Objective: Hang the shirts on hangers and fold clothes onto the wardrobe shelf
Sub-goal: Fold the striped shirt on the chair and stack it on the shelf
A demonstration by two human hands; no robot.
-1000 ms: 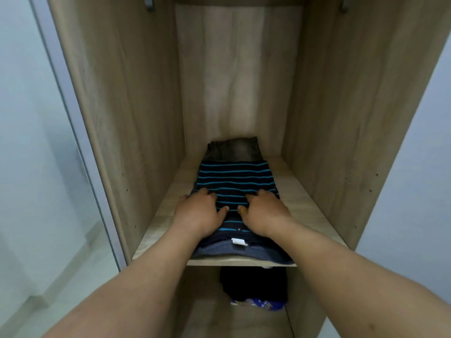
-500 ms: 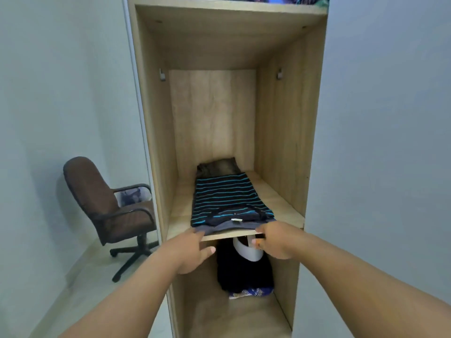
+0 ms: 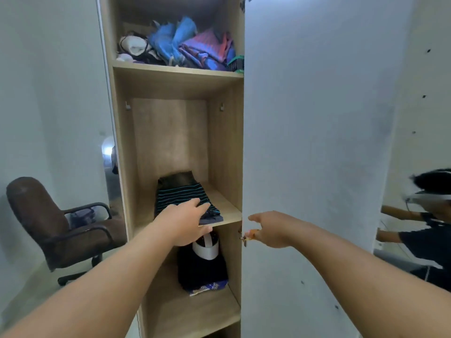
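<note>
My arms are bare from the near edge of the view right to the wrists: no sleeve or cuff shows on either forearm. My left hand [image 3: 185, 222] wears no glove, ring or band that I can see. My right hand [image 3: 269, 230] is bare too, with no watch at the wrist. Something small and orange shows at its fingers [image 3: 252, 234]; I cannot tell what it is.

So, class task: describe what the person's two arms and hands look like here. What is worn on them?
Both forearms are bare right to the picture's lower edge: no sleeves, gloves, watch or bands show. The left hand and right hand show no rings. Something small and orange shows by the right hand's fingers; what it is cannot be told.
</note>
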